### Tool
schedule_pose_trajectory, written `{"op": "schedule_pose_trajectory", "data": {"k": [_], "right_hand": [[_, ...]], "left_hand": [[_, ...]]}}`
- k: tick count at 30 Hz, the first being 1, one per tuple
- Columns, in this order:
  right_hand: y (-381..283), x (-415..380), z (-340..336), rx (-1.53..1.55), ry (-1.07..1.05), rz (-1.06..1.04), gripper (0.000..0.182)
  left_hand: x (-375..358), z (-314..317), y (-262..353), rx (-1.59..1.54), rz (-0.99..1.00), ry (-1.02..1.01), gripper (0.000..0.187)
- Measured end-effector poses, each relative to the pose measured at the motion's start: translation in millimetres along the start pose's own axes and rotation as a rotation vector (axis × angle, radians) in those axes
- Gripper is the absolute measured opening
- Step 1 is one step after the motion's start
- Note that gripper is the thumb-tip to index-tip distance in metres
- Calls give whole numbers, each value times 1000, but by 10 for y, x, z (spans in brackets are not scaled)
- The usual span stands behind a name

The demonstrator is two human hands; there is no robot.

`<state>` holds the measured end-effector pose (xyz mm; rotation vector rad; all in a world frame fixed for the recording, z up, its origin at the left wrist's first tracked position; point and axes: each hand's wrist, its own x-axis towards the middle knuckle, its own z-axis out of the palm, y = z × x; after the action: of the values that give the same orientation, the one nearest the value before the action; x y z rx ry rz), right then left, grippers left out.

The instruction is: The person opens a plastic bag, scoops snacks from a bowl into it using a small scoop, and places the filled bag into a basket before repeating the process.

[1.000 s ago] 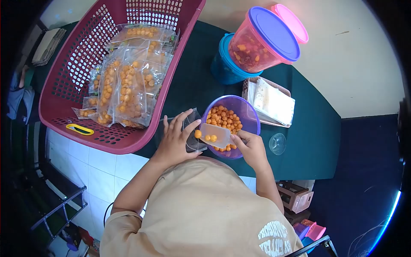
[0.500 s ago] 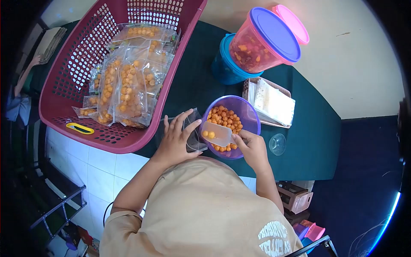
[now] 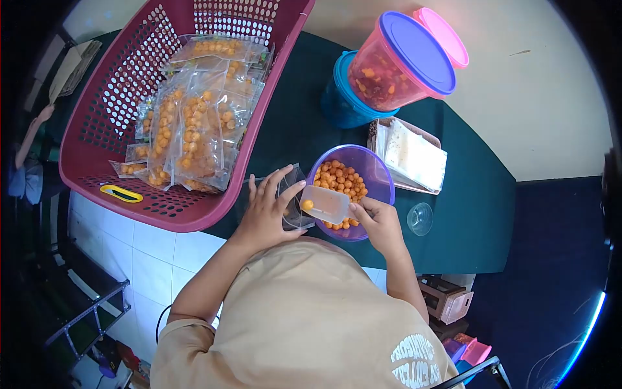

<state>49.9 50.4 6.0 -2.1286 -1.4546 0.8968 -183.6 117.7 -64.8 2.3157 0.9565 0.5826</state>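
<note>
My left hand holds a clear plastic bag, its thumb and fingers spread around the bag's open mouth. Pinched in my right hand is a translucent plastic scoop, tilted with its front edge at the bag's mouth. One orange ball-shaped snack lies at the scoop's front end. Beneath the scoop stands a purple bowl partly filled with orange snack balls. How much is inside the bag is hidden by my hand and the dark cloth behind it.
Left of the bowl, a maroon basket holds several filled snack bags. Behind are a teal tub and a pink tub with a purple lid. A tray of plastic bags and a small glass bowl stand to the right.
The scoop has shifted slightly left toward the bag. Two snack balls showed on it before; one shows now. At the far left, another person's arm has moved slightly.
</note>
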Motion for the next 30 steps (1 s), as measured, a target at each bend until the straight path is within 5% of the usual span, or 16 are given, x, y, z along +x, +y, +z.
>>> {"op": "schedule_pose_trajectory", "data": {"k": [9,12,17,30], "right_hand": [[-33,12,-120,-104,129,-160,34],[116,91,-325,-389,140,82,33],[509,155,-39,-759,10,-134,25],[449,191,243,-340,-157,-61,33]], "left_hand": [[5,10,3,-1,14,9,100],[-5,-5,-4,-4,5,8,100],[-1,17,-13,-8,8,-13,101],[16,25,-17,-26,15,-12,101]]}}
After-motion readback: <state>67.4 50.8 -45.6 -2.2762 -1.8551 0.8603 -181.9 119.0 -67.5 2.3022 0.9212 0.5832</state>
